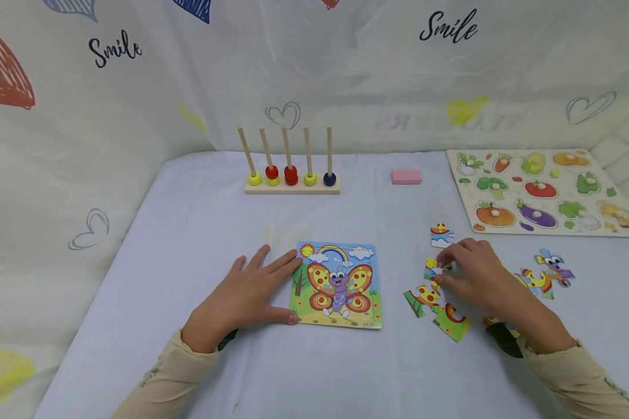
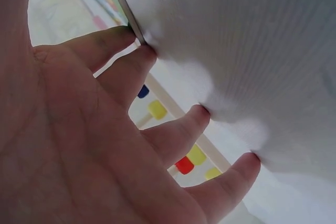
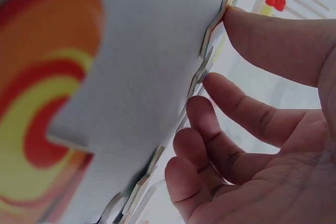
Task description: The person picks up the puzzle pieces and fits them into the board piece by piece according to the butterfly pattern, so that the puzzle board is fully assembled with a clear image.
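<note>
A square butterfly picture board [image 1: 338, 285] lies flat on the white table. My left hand [image 1: 248, 297] rests at its left edge with the fingers spread, some fingertips on the cloth and others against the board's edge [image 2: 125, 9]. To the right, my right hand [image 1: 479, 276] pinches a small jigsaw puzzle piece with a sun [image 1: 431, 266] between thumb and index finger, low at the table. Touching or close below it are a yellow wing piece [image 1: 424, 295] and a green corner piece [image 1: 452, 323]. Another piece [image 1: 441, 235] lies above. The right hand's other fingers are curled in the right wrist view.
More puzzle pieces, one with the butterfly's face [image 1: 554, 266], lie right of my right hand, partly hidden by the arm. Behind stand a bead-and-peg counting frame [image 1: 292, 187], a pink block [image 1: 406, 177] and a wooden vegetable peg board [image 1: 550, 195]. A printed cloth hangs at the back.
</note>
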`<act>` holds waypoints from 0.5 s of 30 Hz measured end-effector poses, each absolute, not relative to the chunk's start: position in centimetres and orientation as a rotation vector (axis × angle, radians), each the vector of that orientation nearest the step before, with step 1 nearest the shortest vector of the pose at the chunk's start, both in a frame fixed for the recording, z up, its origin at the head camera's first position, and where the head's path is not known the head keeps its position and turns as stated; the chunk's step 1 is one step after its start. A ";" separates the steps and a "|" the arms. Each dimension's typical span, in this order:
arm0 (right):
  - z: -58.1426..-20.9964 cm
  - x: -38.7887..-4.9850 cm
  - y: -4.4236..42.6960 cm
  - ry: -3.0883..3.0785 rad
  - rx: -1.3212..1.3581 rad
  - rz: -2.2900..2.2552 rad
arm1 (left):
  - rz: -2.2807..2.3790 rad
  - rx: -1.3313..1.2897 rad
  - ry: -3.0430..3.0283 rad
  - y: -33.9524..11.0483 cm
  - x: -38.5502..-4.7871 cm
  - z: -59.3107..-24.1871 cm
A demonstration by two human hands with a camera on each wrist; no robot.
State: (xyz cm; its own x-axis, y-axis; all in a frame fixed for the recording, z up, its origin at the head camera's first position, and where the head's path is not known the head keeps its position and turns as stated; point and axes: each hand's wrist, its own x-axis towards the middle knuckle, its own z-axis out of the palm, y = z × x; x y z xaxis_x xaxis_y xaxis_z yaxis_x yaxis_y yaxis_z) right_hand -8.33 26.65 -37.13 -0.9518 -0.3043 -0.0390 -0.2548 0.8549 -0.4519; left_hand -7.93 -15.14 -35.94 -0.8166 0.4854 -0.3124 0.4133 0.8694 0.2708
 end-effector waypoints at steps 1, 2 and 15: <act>-37.1 -8.3 26.7 2.919 -0.437 -0.689 | 0.271 0.666 2.668 -15.1 -7.9 -35.9; -37.1 -8.4 26.7 2.918 -0.434 -0.688 | 0.274 0.666 2.669 -15.1 -7.9 -35.9; -36.0 -8.6 26.5 2.810 -0.343 -0.714 | 0.306 0.683 2.666 -15.0 -7.9 -35.7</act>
